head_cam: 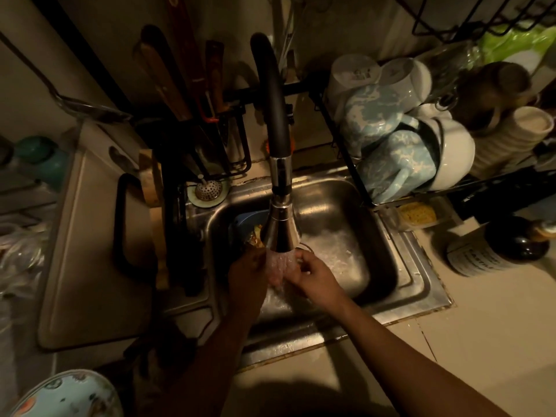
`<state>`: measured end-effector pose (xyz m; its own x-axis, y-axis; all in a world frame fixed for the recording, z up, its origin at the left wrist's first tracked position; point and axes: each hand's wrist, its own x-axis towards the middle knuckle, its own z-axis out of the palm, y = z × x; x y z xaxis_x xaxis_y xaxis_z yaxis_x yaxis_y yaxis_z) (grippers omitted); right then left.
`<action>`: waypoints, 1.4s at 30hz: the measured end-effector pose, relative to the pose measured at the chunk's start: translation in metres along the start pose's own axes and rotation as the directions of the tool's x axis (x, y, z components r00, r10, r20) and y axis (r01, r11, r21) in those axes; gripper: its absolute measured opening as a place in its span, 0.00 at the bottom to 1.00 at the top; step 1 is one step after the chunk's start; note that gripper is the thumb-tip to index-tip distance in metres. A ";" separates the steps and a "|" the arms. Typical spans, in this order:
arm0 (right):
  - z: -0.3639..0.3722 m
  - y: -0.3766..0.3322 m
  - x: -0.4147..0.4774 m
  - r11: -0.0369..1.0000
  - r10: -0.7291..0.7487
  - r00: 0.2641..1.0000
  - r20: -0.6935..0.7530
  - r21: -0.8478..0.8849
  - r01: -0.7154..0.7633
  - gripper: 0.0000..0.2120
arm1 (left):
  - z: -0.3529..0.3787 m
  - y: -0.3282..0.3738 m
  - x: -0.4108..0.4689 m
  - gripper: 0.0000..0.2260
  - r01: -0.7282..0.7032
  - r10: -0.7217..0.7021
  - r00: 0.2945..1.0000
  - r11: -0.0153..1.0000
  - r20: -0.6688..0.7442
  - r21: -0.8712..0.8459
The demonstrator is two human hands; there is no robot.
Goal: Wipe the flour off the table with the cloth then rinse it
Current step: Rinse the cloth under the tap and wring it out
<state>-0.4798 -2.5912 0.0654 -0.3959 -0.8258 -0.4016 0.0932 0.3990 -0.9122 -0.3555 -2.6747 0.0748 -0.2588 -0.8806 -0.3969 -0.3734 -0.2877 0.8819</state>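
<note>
Cloth (278,267) sits in the water stream right under the tap (281,227), over the sink (346,206) basin. It reads as a pale, wet, blurry patch, so its edges and long axis can't be made out. It seems to hang downward between the two hands.

Right hand (314,276) is at the cloth's right side, fingers (302,260) curled in and pinching its edge. Left hand (245,278) is at the cloth's left side and touching it, but it's in deep shadow. I can't tell if those fingers are clamped on the cloth or just lying against it. Both hands are about equally near, one on each side, with the cloth between them.

Judgement: the rinse step is under way, and any wringing would turn on both hands gripping opposite ends.

Hidden: the tap head covers the cloth's top and part of the blue bowl (243,221) behind it (food scraps in it, unclear). The drain is not visible. Lighting is very dim.

Around:
- Strainer (207,189) sits on the sink's back left corner.
- Rack (355,164) of bowls is to the right, with a sponge (416,213) below it.
- A dark bottle (487,251) stands on the desk (481,326).
- A plate (66,395) is cut off at bottom left.
</note>
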 end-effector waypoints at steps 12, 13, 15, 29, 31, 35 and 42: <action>0.022 0.000 -0.029 0.979 -0.190 0.963 -0.189 -0.106 0.173 0.03 | 0.000 -0.011 -0.011 0.11 0.025 -0.026 0.999 0.999 0.025 0.024; 0.021 -0.001 -0.029 0.969 -0.222 0.966 -0.133 -0.138 0.204 0.04 | 0.000 -0.008 -0.011 0.13 0.027 -0.027 1.000 0.999 0.002 0.032; 0.013 -0.002 -0.024 0.957 -0.233 0.970 -0.072 -0.196 0.216 0.07 | 0.002 0.000 -0.018 0.15 0.025 -0.025 1.000 0.999 -0.001 0.034; 0.015 0.002 -0.019 0.975 -0.212 0.957 -0.197 -0.116 0.192 0.08 | 0.004 0.015 -0.009 0.09 -0.014 0.020 0.999 0.993 -0.049 0.115; 0.013 0.001 -0.014 0.984 -0.176 0.940 -0.291 -0.084 0.158 0.06 | 0.009 0.004 -0.011 0.06 -0.039 0.048 0.998 0.977 -0.035 0.211; 0.018 0.000 -0.016 0.979 -0.166 0.943 -0.289 -0.165 0.122 0.08 | 0.010 -0.001 -0.009 0.10 -0.048 0.064 0.997 0.943 -0.037 0.331; 0.009 -0.008 -0.001 0.924 -0.258 0.944 -0.204 -0.339 0.179 0.05 | 0.016 0.004 -0.021 0.11 0.070 -0.070 0.998 0.995 0.006 0.072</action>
<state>-0.4721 -2.5970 0.0725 -0.5840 -0.8017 -0.1277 -0.2947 0.3559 -0.8868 -0.3654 -2.6509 0.0826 -0.2371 -0.8561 -0.4593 -0.4536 -0.3205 0.8316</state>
